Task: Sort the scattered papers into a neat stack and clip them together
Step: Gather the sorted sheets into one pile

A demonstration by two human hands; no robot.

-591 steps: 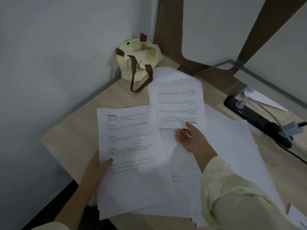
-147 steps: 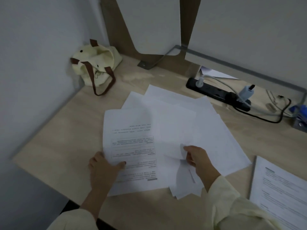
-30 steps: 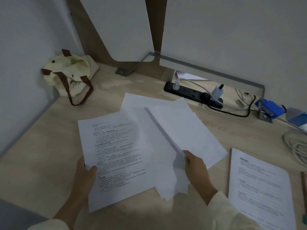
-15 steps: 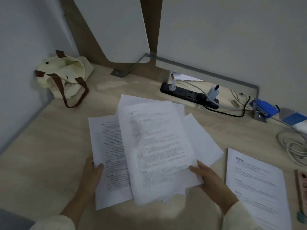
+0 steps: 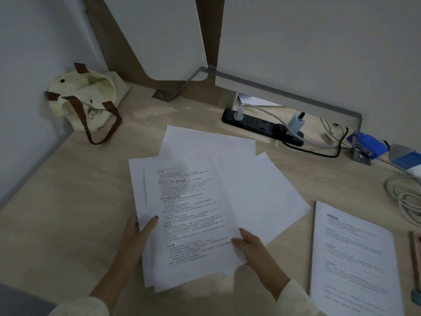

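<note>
While left hand point(image 5: 136, 231) pinches printed sheets point(image 5: 191, 220) at edge, right hand point(image 5: 248, 245) pinches lower corner; blank sheets point(image 5: 262, 192) fan beneath on woodgrain desk point(image 5: 68, 201).

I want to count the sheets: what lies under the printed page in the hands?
Under the printed page lie more white sheets; their edges stick out at its left, top and right. Their number and any text on them are covered.

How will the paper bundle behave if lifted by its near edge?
Likely floppy: the paper bundle is thin sheets, held at both sides by the left hand and right hand. Probably slips apart: edges are fanned, no clip visible.
</note>
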